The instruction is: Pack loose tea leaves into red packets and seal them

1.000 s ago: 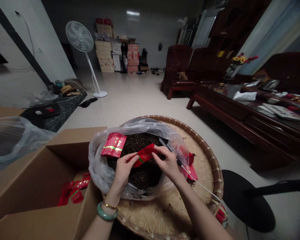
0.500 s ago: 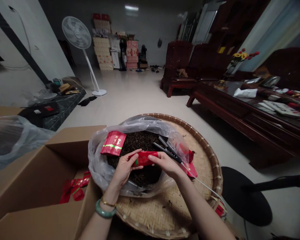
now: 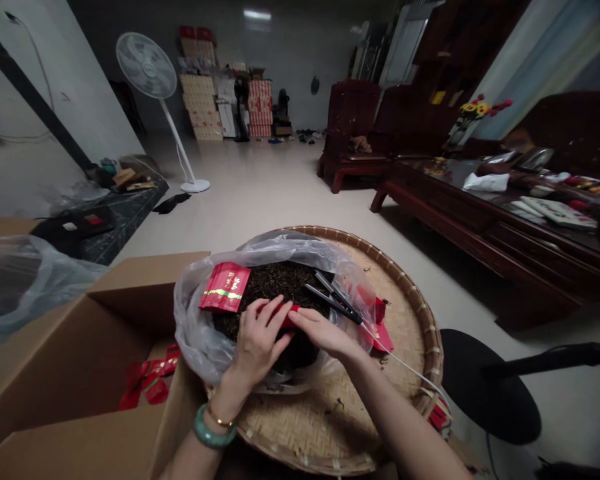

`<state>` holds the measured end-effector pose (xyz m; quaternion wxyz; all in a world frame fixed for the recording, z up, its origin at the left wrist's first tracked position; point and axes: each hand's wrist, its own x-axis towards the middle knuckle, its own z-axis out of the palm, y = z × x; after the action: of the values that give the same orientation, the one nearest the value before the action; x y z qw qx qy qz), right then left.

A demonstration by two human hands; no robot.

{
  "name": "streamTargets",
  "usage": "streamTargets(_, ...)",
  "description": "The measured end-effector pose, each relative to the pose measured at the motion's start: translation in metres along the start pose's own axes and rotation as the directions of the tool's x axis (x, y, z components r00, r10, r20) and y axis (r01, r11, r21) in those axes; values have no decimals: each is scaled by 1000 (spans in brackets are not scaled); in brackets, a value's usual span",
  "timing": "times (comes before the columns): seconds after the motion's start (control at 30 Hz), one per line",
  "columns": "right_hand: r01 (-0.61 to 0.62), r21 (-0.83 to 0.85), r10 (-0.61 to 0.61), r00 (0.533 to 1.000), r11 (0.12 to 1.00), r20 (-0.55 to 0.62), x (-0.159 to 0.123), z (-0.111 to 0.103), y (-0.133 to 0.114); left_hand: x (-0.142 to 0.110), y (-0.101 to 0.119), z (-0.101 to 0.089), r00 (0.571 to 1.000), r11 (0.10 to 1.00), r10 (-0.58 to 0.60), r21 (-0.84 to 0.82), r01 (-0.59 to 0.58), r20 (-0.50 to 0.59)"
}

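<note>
Both hands meet over a clear plastic bag (image 3: 193,347) of dark loose tea leaves (image 3: 275,280). Between them is a small red packet (image 3: 291,318), mostly covered by my fingers. My right hand (image 3: 320,331) pinches its right end with the thumb on top. My left hand (image 3: 261,337) lies over its left part, back of the hand up, fingers bent onto it. A stack of red packets (image 3: 225,287) rests on the tea to the left. A black hair straightener (image 3: 334,299) with parted plates lies on the bag's right side.
The bag sits on a round woven bamboo tray (image 3: 325,427). More red packets (image 3: 381,333) lie at its right. An open cardboard box (image 3: 80,360) with several red packets (image 3: 155,380) stands left. A white cord (image 3: 405,367) crosses the tray; a black round base (image 3: 490,387) stands right.
My left hand has turned over from holding the packet's left end to covering it from above. The packet now shows far less. The view has shifted slightly.
</note>
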<state>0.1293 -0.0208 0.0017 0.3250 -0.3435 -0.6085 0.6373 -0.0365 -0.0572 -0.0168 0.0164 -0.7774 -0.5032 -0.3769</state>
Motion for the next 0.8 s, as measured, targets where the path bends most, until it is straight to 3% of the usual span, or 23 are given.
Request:
streamTargets(0.07,21,-60,-20,1000,998,13,2,4,-2,-1,1,2,996,998,65,15,-66,58)
streamTargets(0.17,41,-135,-41,999,990,4,4,5,-10,0,-3,7,998,998,51,-27,-50,24)
streamTargets(0.27,40,-64,-41,999,997,-20,3,-5,-19,0,-10,10,999,998,-1,-57,-1,-32)
streamTargets(0.33,40,-6,-40,994,999,-100,1,-16,-20,1,-13,9,995,995,-64,-79,58,-72)
streamTargets(0.4,50,-122,-74,977,991,-201,-2,-25,-15,1,-16,6,985,986,-137,-109,126,-107)
streamTargets(0.47,48,-408,-154,961,912,-229,-5,-27,-5,2,-19,3,970,973,-203,-141,184,-132)
streamTargets(0.57,2,-758,-207,963,652,-175,-5,-15,13,2,-22,2,949,951,-275,-190,244,-157)
streamTargets(0.67,-74,-879,-205,960,470,-191,1,3,22,3,-22,1,924,918,-335,-286,276,-185)
streamTargets(0.8,-92,-914,-160,973,395,-167,13,13,22,3,-19,-2,906,884,-375,-370,286,-195)
